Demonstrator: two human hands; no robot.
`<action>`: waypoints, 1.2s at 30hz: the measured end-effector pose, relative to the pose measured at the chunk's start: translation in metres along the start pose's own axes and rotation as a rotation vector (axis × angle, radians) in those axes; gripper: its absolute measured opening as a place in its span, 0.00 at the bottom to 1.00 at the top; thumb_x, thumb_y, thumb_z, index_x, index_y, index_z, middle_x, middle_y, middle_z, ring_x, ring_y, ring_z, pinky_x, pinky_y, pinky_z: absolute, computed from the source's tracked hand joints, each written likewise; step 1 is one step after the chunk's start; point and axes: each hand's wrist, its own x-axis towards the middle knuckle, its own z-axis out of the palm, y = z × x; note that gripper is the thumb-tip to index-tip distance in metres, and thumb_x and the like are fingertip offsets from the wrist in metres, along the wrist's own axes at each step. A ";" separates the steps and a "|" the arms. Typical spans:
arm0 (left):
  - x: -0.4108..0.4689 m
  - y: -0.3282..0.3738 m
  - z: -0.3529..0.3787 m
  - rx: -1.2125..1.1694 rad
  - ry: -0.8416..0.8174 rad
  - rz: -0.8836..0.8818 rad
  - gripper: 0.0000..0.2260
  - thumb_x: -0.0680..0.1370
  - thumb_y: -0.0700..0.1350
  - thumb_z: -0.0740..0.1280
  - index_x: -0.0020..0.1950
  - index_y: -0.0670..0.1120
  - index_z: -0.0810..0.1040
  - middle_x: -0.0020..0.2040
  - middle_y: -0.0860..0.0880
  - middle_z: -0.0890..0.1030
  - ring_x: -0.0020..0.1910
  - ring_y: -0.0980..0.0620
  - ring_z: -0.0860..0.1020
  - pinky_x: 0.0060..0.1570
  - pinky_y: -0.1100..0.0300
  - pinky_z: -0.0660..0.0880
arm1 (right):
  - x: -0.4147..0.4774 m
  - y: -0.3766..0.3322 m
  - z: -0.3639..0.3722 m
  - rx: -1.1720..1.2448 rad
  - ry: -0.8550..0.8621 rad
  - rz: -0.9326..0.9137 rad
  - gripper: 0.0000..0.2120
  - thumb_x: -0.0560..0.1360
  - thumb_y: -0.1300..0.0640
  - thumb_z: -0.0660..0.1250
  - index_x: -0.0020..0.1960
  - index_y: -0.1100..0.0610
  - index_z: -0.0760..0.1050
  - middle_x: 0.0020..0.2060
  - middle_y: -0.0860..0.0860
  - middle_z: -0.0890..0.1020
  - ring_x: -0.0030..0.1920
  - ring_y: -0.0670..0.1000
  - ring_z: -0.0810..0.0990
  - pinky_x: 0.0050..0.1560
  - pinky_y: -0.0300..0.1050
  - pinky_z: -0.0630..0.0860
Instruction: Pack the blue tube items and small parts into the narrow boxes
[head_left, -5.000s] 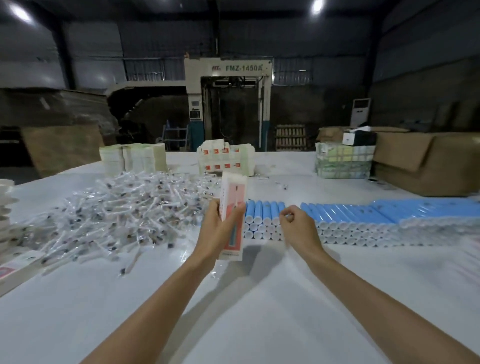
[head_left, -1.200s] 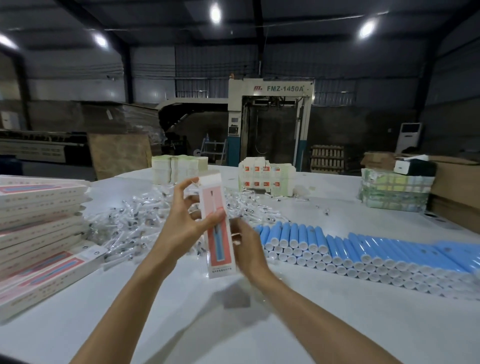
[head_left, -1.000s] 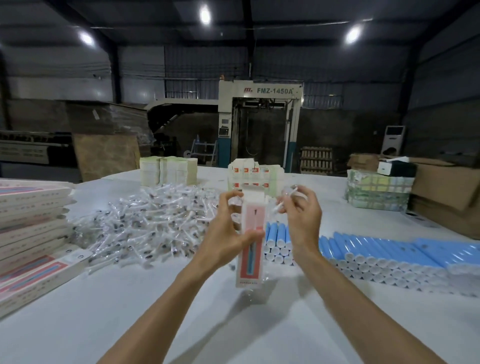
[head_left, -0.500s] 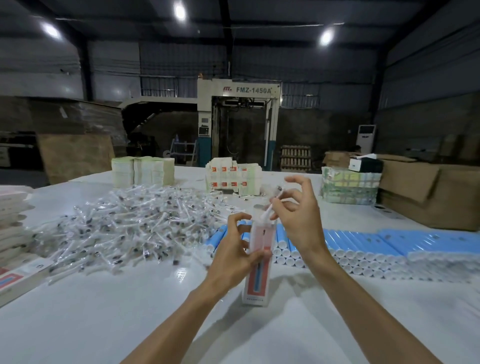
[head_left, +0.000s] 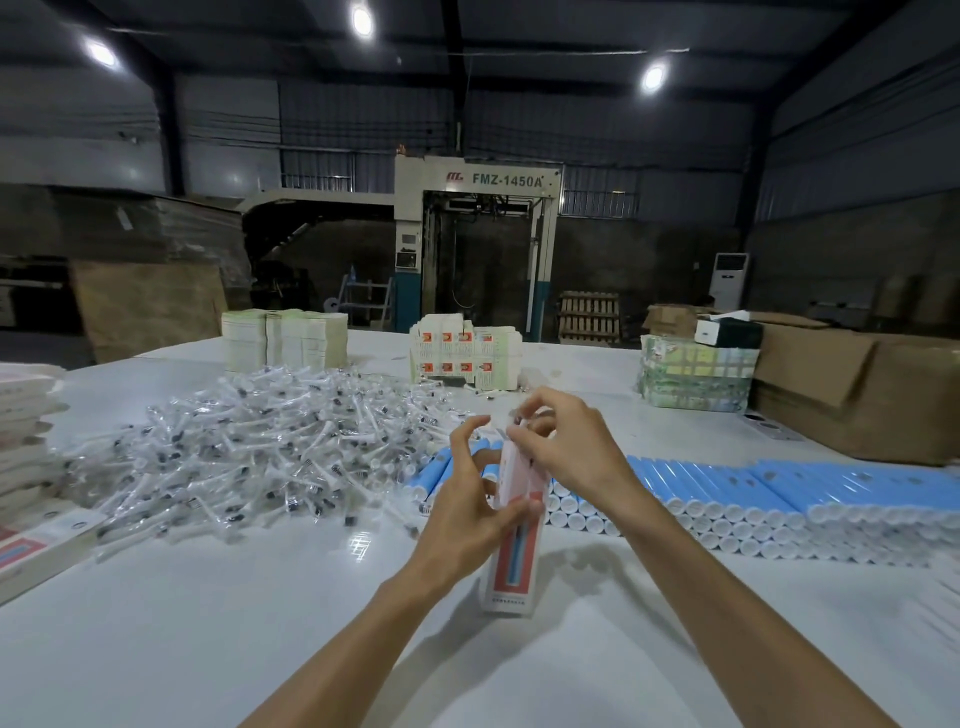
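Two hands at one narrow box

One narrow pink-and-white box (head_left: 513, 566) stands upright, its foot at the white table (head_left: 208, 649); whether it touches is unclear. The left hand (head_left: 467, 514) grips the box's middle, fingers wrapped round it. The right hand (head_left: 571, 457) is closed at the box's top end, fingertips pinching a small clear-wrapped part (head_left: 511, 417), which is blurred. Just behind the box, a row of blue tubes (head_left: 727, 499) with white caps stretches to its right. Left of the box lies a heap of wrapped small parts (head_left: 249, 457); farther left is a stack of matching boxes (head_left: 26, 467).

Upright narrow pink box (head_left: 511, 566), blue tubes (head_left: 727, 486) stacked behind it, bagged small parts (head_left: 249, 457) heaped left
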 end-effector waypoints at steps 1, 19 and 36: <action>0.000 0.000 0.000 -0.001 0.006 0.000 0.42 0.73 0.53 0.80 0.76 0.64 0.54 0.56 0.64 0.84 0.48 0.55 0.86 0.48 0.63 0.82 | -0.001 0.001 0.002 -0.021 -0.002 0.001 0.05 0.78 0.52 0.73 0.46 0.49 0.78 0.36 0.44 0.85 0.39 0.42 0.84 0.40 0.41 0.79; -0.001 0.001 -0.005 -0.047 0.080 -0.016 0.28 0.78 0.49 0.78 0.72 0.65 0.70 0.57 0.66 0.81 0.58 0.63 0.81 0.51 0.69 0.79 | -0.036 0.055 0.025 0.467 0.087 -0.069 0.10 0.83 0.55 0.70 0.62 0.45 0.77 0.55 0.45 0.84 0.60 0.50 0.83 0.62 0.45 0.79; -0.002 0.006 -0.010 -0.190 -0.001 -0.132 0.23 0.78 0.47 0.78 0.70 0.59 0.76 0.65 0.48 0.82 0.51 0.47 0.88 0.45 0.53 0.85 | -0.035 0.065 0.018 0.532 -0.053 0.016 0.07 0.84 0.62 0.66 0.59 0.56 0.81 0.49 0.54 0.85 0.48 0.49 0.82 0.54 0.46 0.80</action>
